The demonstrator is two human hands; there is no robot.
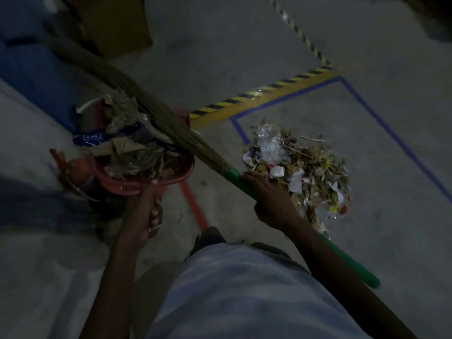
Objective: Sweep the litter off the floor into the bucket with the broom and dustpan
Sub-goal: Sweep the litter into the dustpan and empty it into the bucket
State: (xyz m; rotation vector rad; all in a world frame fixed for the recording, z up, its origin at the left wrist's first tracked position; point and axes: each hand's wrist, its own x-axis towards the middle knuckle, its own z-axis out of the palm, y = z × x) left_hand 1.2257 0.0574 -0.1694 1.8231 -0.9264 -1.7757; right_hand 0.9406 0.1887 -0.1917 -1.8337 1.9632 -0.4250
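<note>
My left hand (pixel 149 211) grips the handle of a red dustpan (pixel 137 185) heaped with dry leaves, paper and a blue wrapper. The dustpan is held over a dim orange bucket (pixel 78 171) with a wire handle; most of the bucket is hidden beneath it. My right hand (pixel 271 199) holds the broom (pixel 171 128) by its green handle, just behind the bristles. The long brown bristles lie across the litter in the dustpan, pointing up and left. A pile of litter (pixel 300 167) with leaves, paper scraps and clear plastic lies on the floor right of the broom.
The floor is grey concrete with black-and-yellow hazard tape (pixel 259 94), a blue tape outline (pixel 391 133) around the litter pile and a red tape line (pixel 194 206). A cardboard box (pixel 117 23) stands at the back, beside a blue surface (pixel 34 72) at left. The scene is dark.
</note>
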